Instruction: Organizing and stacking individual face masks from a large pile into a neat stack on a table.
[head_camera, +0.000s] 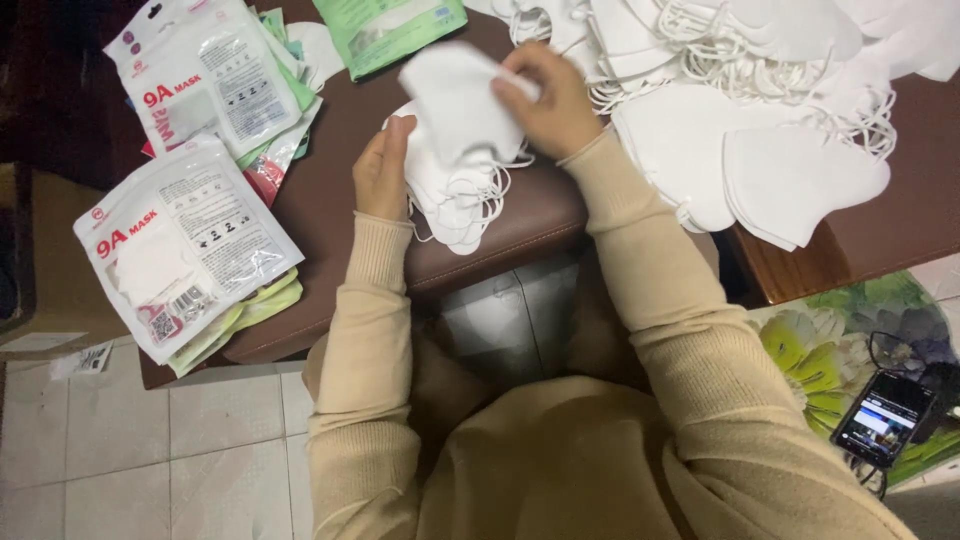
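The right hand (548, 100), wrist bent inward, pinches a single white mask (455, 100) and lays it on the mask stack (455, 195). The left hand (382, 172) cups the stack's side, fingers upright. The stack sits at the brown padded bench's (340, 290) near edge; packaged masks (185, 245) lie toward its left end.

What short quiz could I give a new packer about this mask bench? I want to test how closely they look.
1. True or false: the right hand holds a white mask above the small stack.
2. Which hand steadies that stack?
3. The sealed packets lie: A) on the person's left, B) on the phone, C) on the loose mask pile.

Key: 1 true; 2 the left hand; 3 A.
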